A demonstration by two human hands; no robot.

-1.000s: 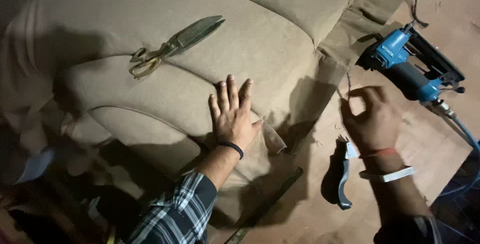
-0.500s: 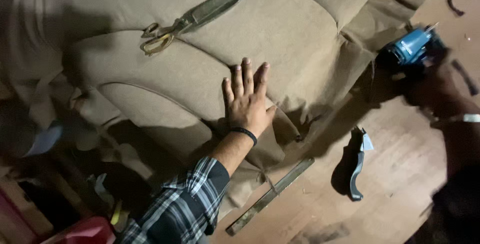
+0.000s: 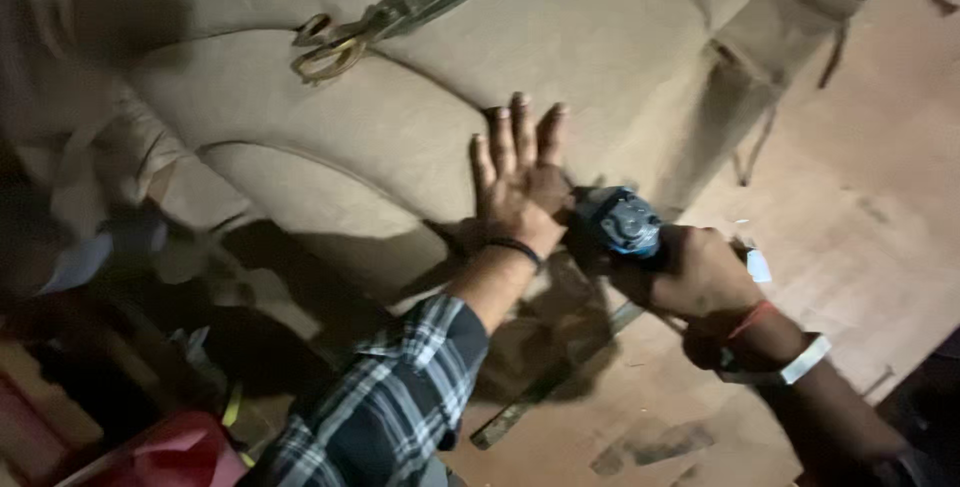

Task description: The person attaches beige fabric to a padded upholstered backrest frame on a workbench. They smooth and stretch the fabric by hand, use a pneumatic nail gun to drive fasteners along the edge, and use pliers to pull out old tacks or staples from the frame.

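My left hand [image 3: 520, 179] lies flat, fingers spread, on the tan fabric of an upholstered cushion [image 3: 400, 127]. My right hand [image 3: 690, 272] grips a blue staple gun [image 3: 620, 219], whose nose sits right beside my left thumb at the fabric's edge. A dark band circles my left wrist, and a plaid sleeve covers the forearm. On my right wrist are a red thread and a white band.
Large brass-handled scissors [image 3: 400, 9] rest on the cushion above my left hand. A long metal strip [image 3: 545, 382] lies on the wooden board [image 3: 850, 207] under my arms. Something red [image 3: 165, 452] sits at the bottom left among dark clutter.
My right hand picked up the staple gun from the right and brought it left, up against my left hand. The left hand stayed pressed on the fabric.
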